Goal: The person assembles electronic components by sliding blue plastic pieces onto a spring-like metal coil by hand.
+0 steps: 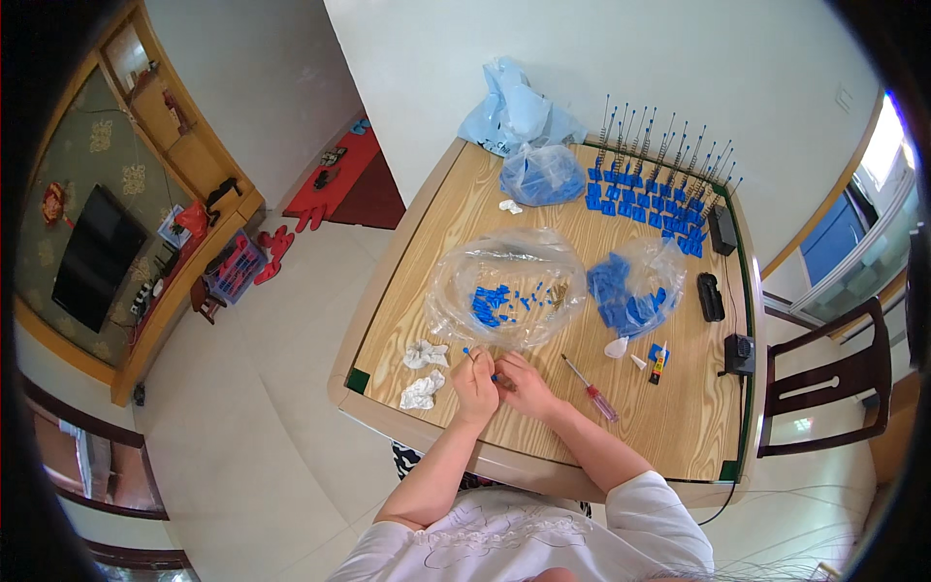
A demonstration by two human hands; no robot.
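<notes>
Close together near the table's front edge, both my hands are closed around small parts. A thin piece with a blue tip sticks out past the pinched fingers of my left hand. My right hand grips a small blue part, mostly hidden by the fingers. Just beyond lies a clear plastic bag, spread open, with blue plastic pieces and brass-coloured pins on it. To the right of my right hand rests a screwdriver with a clear red handle.
Crumpled tissues lie left of my hands. At right are a bag of blue parts, a glue tube and black devices. Rows of blue blocks with upright springs stand at the back, beside a knotted bag.
</notes>
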